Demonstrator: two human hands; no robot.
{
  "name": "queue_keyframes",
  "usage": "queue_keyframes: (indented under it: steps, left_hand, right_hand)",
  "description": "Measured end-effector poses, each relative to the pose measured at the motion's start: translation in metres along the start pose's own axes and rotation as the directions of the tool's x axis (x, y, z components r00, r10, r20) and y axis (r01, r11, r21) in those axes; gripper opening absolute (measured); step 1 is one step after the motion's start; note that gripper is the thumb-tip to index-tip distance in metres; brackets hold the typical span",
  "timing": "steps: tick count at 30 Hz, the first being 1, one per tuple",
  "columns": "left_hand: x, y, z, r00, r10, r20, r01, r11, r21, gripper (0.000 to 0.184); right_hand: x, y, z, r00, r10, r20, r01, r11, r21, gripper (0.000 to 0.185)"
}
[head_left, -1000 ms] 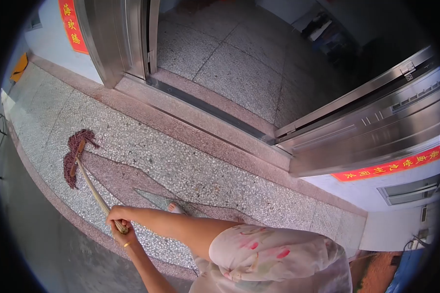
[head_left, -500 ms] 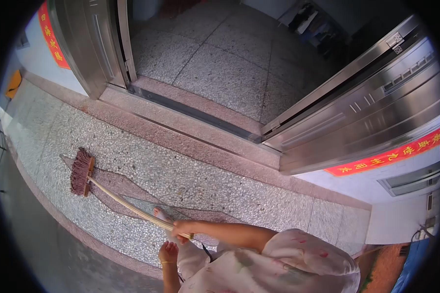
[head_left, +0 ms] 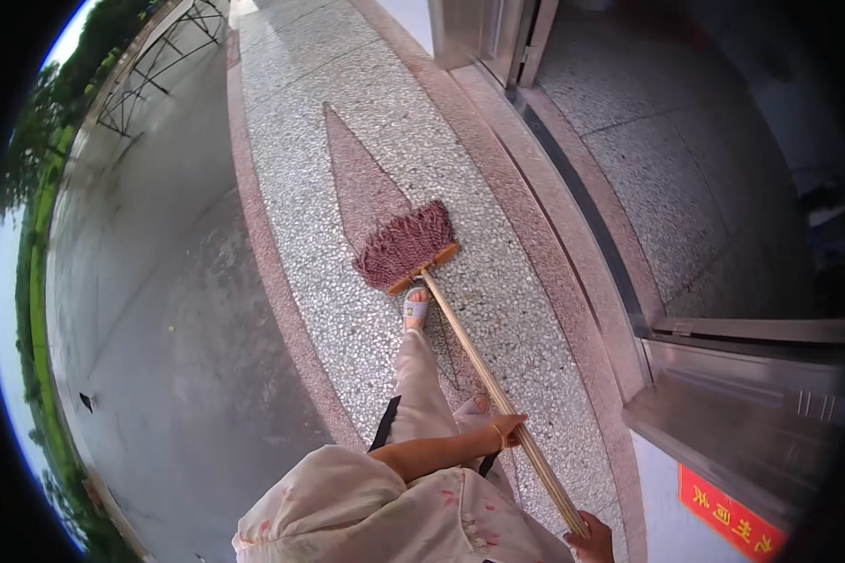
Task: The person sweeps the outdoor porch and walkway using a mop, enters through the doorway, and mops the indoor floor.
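A mop with a maroon string head (head_left: 407,246) and an orange-brown crossbar (head_left: 424,269) lies against the pebbled floor ahead of my feet. Its long pale handle (head_left: 474,349) slants back towards my body, down and to the right in the head view. My left hand (head_left: 509,429), with a thin band at the wrist, is closed around the handle's lower-middle part. Near the handle's top end, my right hand (head_left: 591,540) is wrapped round it. One sandalled foot (head_left: 416,305) stands just behind the mop head; the other foot (head_left: 474,406) is farther back, beside the handle.
To the right run a raised door sill (head_left: 573,235) and an open metal door (head_left: 742,394), with a red banner (head_left: 730,511) on the wall. On the left, a pinkish border (head_left: 270,249) edges the walkway beside grey concrete (head_left: 160,310). A metal frame (head_left: 164,56) stands far off.
My view has turned left along the walkway. My left hand, off the mop before, now grips the handle. My right hand still holds it. The mop head now lies straight ahead of me.
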State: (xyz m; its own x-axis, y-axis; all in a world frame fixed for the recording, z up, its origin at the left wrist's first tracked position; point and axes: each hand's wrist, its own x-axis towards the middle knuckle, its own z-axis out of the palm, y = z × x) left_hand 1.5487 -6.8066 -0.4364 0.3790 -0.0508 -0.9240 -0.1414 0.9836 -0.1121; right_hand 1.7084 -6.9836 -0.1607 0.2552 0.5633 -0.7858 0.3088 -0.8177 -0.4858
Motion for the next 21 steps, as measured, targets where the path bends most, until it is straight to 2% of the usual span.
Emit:
queue_keyframes:
  steps: [2, 4, 5, 6, 8, 10, 11, 12, 14, 16, 17, 18, 19, 20, 21]
  left_hand:
    - [-0.008, 0.009, 0.0, 0.999, -0.013, -0.052, 0.009, 0.996, -0.086, 0.019]
    - [-0.004, 0.018, -0.013, 0.985, 0.098, 0.143, -0.061, 0.968, -0.244, 0.013]
    - [-0.011, 0.035, -0.018, 0.992, 0.09, 0.083, -0.078, 0.988, -0.137, 0.011]
    - [-0.016, 0.057, -0.023, 0.991, 0.097, 0.091, -0.083, 0.986, -0.146, 0.011]
    - [-0.021, 0.103, -0.033, 0.984, 0.115, -0.134, -0.131, 0.985, -0.115, 0.01]
    - [-0.025, 0.16, -0.059, 0.983, 0.156, -0.097, -0.169, 0.975, -0.147, 0.012]
    - [-0.029, 0.194, -0.072, 0.957, 0.274, -0.095, -0.283, 0.952, -0.112, 0.013]
    - [-0.028, 0.228, -0.086, 0.918, 0.387, -0.09, -0.393, 0.916, -0.079, 0.014]
    - [-0.031, 0.306, -0.108, 0.831, 0.539, -0.137, -0.556, 0.796, -0.239, 0.017]
    - [-0.052, 0.386, -0.129, 0.711, 0.678, -0.184, -0.698, 0.652, -0.295, 0.021]
    - [-0.064, 0.424, -0.141, 0.706, 0.675, -0.213, -0.707, 0.66, -0.253, 0.017]
    - [-0.07, 0.459, -0.154, 0.702, 0.671, -0.24, -0.712, 0.671, -0.206, 0.014]
    - [-0.073, 0.493, -0.168, 0.666, 0.708, -0.234, -0.744, 0.655, -0.134, 0.015]
    - [-0.068, 0.521, -0.185, 0.632, 0.742, -0.224, -0.769, 0.636, -0.061, 0.016]
    - [-0.077, 0.547, -0.196, 0.591, 0.764, -0.258, -0.783, 0.621, 0.043, 0.018]
  right_hand:
    - [0.004, 0.001, 0.003, 0.999, 0.032, -0.015, -0.032, 0.999, -0.006, 0.047]
    - [0.011, -0.037, 0.011, 1.0, 0.009, -0.023, -0.01, 0.999, -0.052, 0.045]
    - [0.016, -0.055, 0.02, 0.999, -0.001, -0.04, -0.002, 0.996, -0.089, 0.044]
    - [0.026, -0.071, 0.03, 0.999, -0.008, -0.042, 0.004, 0.995, -0.101, 0.044]
    - [0.053, -0.103, 0.054, 0.997, -0.047, -0.061, 0.046, 0.999, -0.023, 0.043]
    - [0.089, -0.162, 0.077, 0.998, -0.05, -0.027, 0.05, 0.999, -0.009, 0.041]
    - [0.109, -0.194, 0.09, 0.999, -0.041, 0.004, 0.04, 0.999, 0.021, 0.04]
    - [0.137, -0.218, 0.107, 0.993, -0.112, 0.032, 0.113, 0.993, -0.036, 0.043]
    - [0.199, -0.275, 0.142, 0.973, -0.21, 0.1, 0.221, 0.969, -0.11, 0.044]
    - [0.265, -0.332, 0.182, 0.959, -0.248, 0.14, 0.265, 0.957, -0.121, 0.042]
    - [0.302, -0.355, 0.207, 0.938, -0.318, 0.136, 0.328, 0.943, -0.057, 0.045]
    - [0.321, -0.414, 0.228, 0.891, -0.418, 0.176, 0.436, 0.897, -0.078, 0.052]
    - [0.364, -0.432, 0.255, 0.889, -0.396, 0.231, 0.404, 0.915, 0.015, 0.055]
    - [0.41, -0.447, 0.288, 0.809, -0.572, 0.134, 0.579, 0.815, -0.014, 0.058]
    - [0.416, -0.507, 0.304, 0.85, -0.465, 0.247, 0.461, 0.884, 0.078, 0.058]
